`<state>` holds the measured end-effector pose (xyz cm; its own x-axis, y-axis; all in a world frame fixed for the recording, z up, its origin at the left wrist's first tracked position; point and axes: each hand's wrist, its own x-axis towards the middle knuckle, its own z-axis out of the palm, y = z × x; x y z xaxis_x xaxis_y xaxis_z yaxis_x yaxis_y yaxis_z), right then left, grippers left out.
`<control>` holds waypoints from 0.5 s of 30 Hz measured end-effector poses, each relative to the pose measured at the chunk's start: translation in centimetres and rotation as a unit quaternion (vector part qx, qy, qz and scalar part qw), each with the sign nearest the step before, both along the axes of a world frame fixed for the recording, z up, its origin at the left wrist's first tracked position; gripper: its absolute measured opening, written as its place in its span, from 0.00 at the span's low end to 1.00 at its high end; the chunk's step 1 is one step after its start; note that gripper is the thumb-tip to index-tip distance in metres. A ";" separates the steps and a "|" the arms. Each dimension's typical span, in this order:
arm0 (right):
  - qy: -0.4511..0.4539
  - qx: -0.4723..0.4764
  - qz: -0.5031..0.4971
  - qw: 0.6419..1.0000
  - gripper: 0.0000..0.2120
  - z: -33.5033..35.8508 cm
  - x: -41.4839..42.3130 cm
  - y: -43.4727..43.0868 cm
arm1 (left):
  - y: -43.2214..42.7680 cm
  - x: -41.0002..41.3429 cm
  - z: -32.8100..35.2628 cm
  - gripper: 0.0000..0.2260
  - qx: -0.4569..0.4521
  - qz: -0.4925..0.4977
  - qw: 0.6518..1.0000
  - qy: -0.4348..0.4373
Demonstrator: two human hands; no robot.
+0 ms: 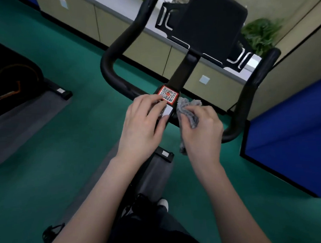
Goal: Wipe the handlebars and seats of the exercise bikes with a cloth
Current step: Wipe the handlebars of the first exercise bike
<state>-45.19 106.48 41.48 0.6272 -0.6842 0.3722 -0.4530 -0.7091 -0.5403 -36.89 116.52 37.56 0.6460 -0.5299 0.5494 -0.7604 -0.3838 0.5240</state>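
The black handlebar [113, 55] of an exercise bike curves up on both sides in the head view, with a black tablet holder [210, 24] above its centre stem. My left hand [143, 122] rests on the centre of the bar, fingers lying over a white label just below a red QR sticker [168, 94]. Right of the stem, my right hand [201, 126] grips a crumpled grey cloth [187, 108] and holds it against the bar. The seat is not in view.
A second black bike [10, 77] stands at the left on a grey mat [25, 117]. Beige cabinets [80, 19] run along the far wall, and a blue partition [290, 133] stands close on the right. A potted plant [261, 34] is behind it. Green floor lies all around.
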 end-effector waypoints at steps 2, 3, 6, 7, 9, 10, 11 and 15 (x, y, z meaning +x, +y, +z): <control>-0.004 -0.009 -0.016 1.000 0.09 0.1 -0.8 -0.6 | -0.1 0.1 -0.2 0.13 -0.012 0.000 1.000 -0.004; -0.011 -0.008 -0.028 1.000 0.08 0.1 -1.2 -0.8 | -0.2 0.2 -0.2 0.12 -0.016 -0.003 1.000 -0.007; -0.047 0.004 -0.049 0.998 0.09 -0.2 -1.0 -0.1 | -0.4 0.3 -0.3 0.13 -0.019 -0.036 0.999 -0.025; -0.061 0.005 -0.047 0.997 0.08 -0.3 -0.5 0.5 | -0.4 0.5 -0.2 0.13 -0.017 -0.047 0.998 -0.029; -0.081 0.007 -0.033 0.996 0.08 -0.5 0.6 1.7 | -0.4 0.8 -0.2 0.12 -0.018 -0.057 0.998 -0.033; -0.084 0.007 -0.024 0.996 0.08 -0.6 1.0 1.9 | -0.4 1.0 -0.3 0.12 -0.020 -0.061 0.997 -0.031; -0.084 0.005 -0.017 0.996 0.07 -0.6 1.0 1.9 | -0.3 1.1 -0.3 0.12 -0.023 -0.065 0.997 -0.028; -0.086 -0.016 -0.031 0.996 0.07 -1.0 -0.5 0.8 | 0.0 1.3 -0.6 0.12 -0.033 -0.082 0.996 -0.021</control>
<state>-45.72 107.27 40.45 0.5088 -0.7060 0.4927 -0.3999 -0.7006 -0.5910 -35.55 116.47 36.95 0.5303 -0.5879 0.6109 -0.8313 -0.2191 0.5108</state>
